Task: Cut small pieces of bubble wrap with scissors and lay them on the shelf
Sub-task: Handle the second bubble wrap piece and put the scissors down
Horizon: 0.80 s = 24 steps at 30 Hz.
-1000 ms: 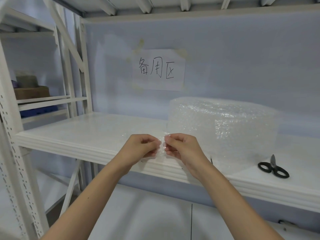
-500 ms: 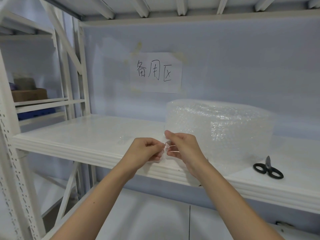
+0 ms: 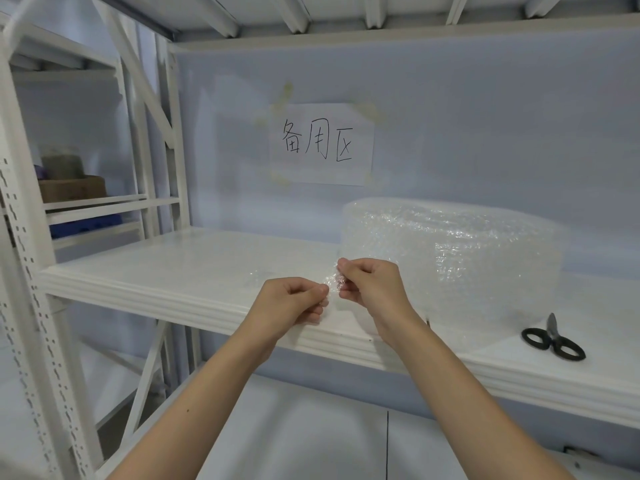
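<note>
Over the front edge of the white shelf (image 3: pixel 173 271), my left hand (image 3: pixel 291 303) and my right hand (image 3: pixel 372 289) both pinch a small clear piece of bubble wrap (image 3: pixel 333 285) between them. A big roll of bubble wrap (image 3: pixel 467 258) lies on the shelf just behind my right hand. Black-handled scissors (image 3: pixel 554 341) lie on the shelf at the right, untouched. Another faint clear piece of bubble wrap (image 3: pixel 263 277) lies flat on the shelf just left of my hands.
A paper sign (image 3: pixel 322 143) with handwriting is taped to the back wall. White uprights (image 3: pixel 173 150) stand at the left of the shelf. A neighbouring rack holds a cardboard box (image 3: pixel 72 188) and a blue item (image 3: pixel 83 225). A lower shelf lies beneath.
Both hands have stayed together on the small piece, the right one rising a little and shifting its pinch. The view has tilted slightly.
</note>
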Each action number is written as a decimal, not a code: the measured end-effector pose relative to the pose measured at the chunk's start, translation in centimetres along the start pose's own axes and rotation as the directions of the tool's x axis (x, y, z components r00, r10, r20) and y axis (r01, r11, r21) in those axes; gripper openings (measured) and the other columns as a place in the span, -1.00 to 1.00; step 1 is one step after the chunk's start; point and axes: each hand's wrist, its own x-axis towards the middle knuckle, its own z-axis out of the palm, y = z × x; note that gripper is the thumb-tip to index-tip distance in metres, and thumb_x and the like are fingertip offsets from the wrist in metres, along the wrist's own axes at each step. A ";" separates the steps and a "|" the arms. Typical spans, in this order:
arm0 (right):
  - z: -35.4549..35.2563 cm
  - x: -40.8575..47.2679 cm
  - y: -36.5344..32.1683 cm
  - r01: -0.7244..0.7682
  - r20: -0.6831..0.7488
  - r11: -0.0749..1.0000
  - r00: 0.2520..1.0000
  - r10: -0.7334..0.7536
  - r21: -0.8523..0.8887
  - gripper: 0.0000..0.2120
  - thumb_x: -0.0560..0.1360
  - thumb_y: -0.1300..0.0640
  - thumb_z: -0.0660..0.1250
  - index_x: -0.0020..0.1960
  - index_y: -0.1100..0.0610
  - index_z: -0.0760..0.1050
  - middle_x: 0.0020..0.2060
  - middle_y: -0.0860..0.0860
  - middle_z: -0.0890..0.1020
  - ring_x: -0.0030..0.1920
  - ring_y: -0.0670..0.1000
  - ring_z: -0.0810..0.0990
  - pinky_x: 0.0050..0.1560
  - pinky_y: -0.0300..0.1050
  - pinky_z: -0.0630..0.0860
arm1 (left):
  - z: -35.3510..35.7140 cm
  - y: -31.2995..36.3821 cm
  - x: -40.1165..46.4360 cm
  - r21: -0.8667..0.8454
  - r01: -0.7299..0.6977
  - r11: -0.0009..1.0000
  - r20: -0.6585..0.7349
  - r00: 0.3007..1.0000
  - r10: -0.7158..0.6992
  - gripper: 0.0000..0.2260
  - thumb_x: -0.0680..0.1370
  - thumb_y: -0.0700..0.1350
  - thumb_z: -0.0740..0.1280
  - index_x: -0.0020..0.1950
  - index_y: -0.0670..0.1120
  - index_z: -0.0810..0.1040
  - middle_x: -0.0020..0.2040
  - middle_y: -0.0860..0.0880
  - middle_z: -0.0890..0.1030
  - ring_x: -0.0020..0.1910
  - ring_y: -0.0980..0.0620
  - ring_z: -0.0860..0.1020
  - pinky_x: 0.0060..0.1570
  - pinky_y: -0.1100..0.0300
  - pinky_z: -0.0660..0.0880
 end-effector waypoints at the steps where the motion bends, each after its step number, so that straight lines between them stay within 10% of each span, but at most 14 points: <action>1: 0.1 0.0 0.0 0.006 -0.001 1.000 1.000 -0.006 0.003 -0.84 0.51 0.21 0.38 -0.21 0.26 0.60 -0.40 0.05 0.58 -0.44 -0.11 0.55 -0.22 -0.18 0.64 | -0.1 0.0 0.0 -0.006 0.007 1.000 -0.008 1.000 -0.007 -0.87 0.53 -0.17 0.43 -0.15 -0.22 0.69 -0.28 -0.08 0.68 -0.31 0.04 0.59 -0.09 0.13 0.63; 24: 1.4 1.7 1.0 -0.077 0.061 0.997 0.995 0.075 0.024 -0.84 0.50 0.18 0.40 -0.16 0.28 0.63 -0.30 0.10 0.65 -0.36 -0.05 0.60 -0.20 -0.21 0.65 | -2.6 0.4 0.5 0.093 0.034 0.995 -0.009 0.999 -0.034 -0.83 0.55 -0.17 0.40 -0.12 -0.28 0.66 -0.33 -0.06 0.64 -0.41 0.08 0.55 -0.27 0.25 0.61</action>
